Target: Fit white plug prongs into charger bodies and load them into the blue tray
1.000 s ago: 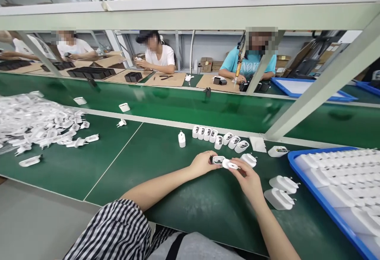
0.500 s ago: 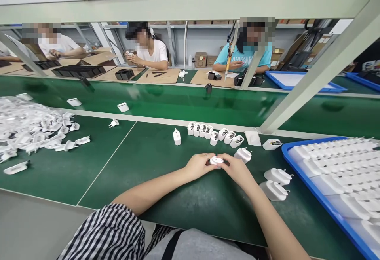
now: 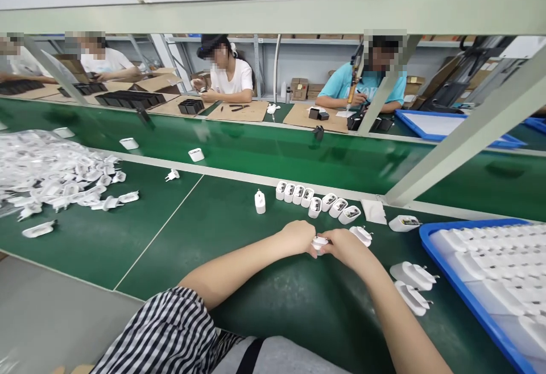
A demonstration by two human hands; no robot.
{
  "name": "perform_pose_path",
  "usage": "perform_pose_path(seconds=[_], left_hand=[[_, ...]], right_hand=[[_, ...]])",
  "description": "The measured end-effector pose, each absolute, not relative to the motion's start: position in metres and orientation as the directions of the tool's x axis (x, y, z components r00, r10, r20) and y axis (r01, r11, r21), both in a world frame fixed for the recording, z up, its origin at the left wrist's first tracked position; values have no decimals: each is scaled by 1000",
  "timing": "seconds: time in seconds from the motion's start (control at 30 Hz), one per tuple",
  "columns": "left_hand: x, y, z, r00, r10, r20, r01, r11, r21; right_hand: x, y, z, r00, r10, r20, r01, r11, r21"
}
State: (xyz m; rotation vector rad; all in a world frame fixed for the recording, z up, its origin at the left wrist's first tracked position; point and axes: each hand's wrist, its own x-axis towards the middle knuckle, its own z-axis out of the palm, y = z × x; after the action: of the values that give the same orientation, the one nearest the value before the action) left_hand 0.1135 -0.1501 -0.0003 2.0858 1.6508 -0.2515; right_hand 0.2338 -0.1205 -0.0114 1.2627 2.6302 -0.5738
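Both hands meet over the green bench around one white plug adapter (image 3: 319, 242), which is partly hidden by the fingers. My left hand (image 3: 297, 238) grips it from the left, fingers closed. From the other side, my right hand (image 3: 343, 245) pinches it. Just beyond the hands stand several white charger housings (image 3: 314, 208) with open tops and dark parts inside. A white adapter with pins (image 3: 362, 235) lies close behind my right hand. Farther left, a single white charger (image 3: 260, 202) stands upright with its pins on top.
A blue tray (image 3: 463, 297) on the right holds rows of white adapters. More adapters (image 3: 413, 275) lie beside it. At left is a heap of white plug covers (image 3: 55, 177). A green conveyor (image 3: 239, 155) and a slanted post (image 3: 460, 123) lie ahead; co-workers sit beyond.
The view has shifted slightly, moving the bench items right and down. My left hand has turned over the adapter, its back now facing up more. Both hands keep hold of it.
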Motion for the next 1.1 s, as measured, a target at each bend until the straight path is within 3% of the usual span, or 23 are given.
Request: perform_pose_path(seconds=[0.13, 0.33, 0.47, 0.6, 0.83, 1.0, 1.1], left_hand=[[109, -153, -7, 247, 892, -378, 947, -140, 288], [115, -194, -28, 425, 887, -182, 810, -283, 514], [143, -211, -45, 498, 862, -91, 713, -348, 608], [167, -191, -54, 447, 892, -74, 704, -299, 644], [181, -116, -59, 325, 941, 95, 539, -267, 799], [170, -119, -55, 558, 830, 12, 458, -321, 829], [172, -146, -57, 699, 714, -48, 415, -349, 840]], right_hand=[[233, -122, -10, -638, 708, -303, 768, 557, -317], [261, -167, -8, -614, 734, -291, 765, 464, -446], [302, -206, -19, -440, 853, -280, 834, 272, -481], [340, -225, -26, -226, 936, -271, 876, 74, -476], [366, -227, -40, 6, 1000, 14, 827, 3, -562], [375, -226, -60, 207, 976, 61, 771, -124, -624], [382, -219, -71, 206, 974, 93, 746, -95, -660]])
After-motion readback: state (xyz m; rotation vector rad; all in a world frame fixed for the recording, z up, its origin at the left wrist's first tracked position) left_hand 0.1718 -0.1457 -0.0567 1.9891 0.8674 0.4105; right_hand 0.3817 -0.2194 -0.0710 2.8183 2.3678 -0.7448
